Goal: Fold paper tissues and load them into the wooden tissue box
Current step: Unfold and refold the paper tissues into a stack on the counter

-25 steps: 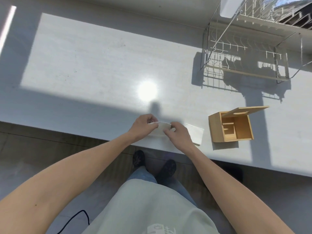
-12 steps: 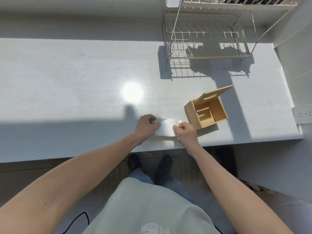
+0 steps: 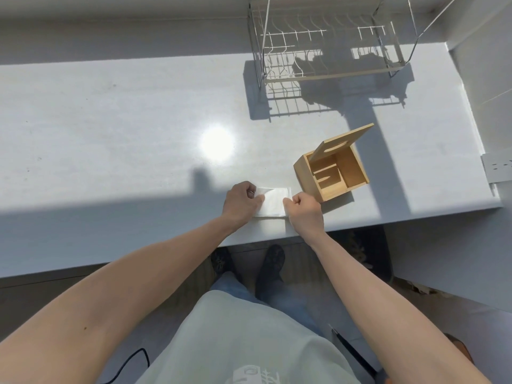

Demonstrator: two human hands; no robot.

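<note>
White countertop (image 3: pixel 110 112) ran across the room, half in sun, half in shade, with a bright glare spot near the middle. A person stood at its near edge, both bare forearms reaching in over it.

Left hand (image 3: pixel 240 203) sat on the left edge of the tissue (image 3: pixel 273 202), fingers curled, thumb and fingertips pinching that edge against the counter. A ring or similar showed on one finger, too small to tell for sure.

Tissue was a white folded rectangle, lying flat on the counter near the front edge, between the two hands. Layered edges showed along its near side. A fold crease or flap showed near its upper left corner.

Right hand (image 3: pixel 304 212) was closed into a loose fist at the tissue's right edge, thumb and forefinger pinching the paper there.

Wooden tissue box (image 3: pixel 331 173) stood just beside the right hand, apart from the tissue, turned at an angle on the counter. Its lid (image 3: pixel 342 139), with an oval slot, was tipped up and open at the far side. Inside, wooden dividers showed; no tissue seen in it.

Wire dish rack (image 3: pixel 327 45) stood at the back right, well apart from the box, casting a shadow toward it.
</note>
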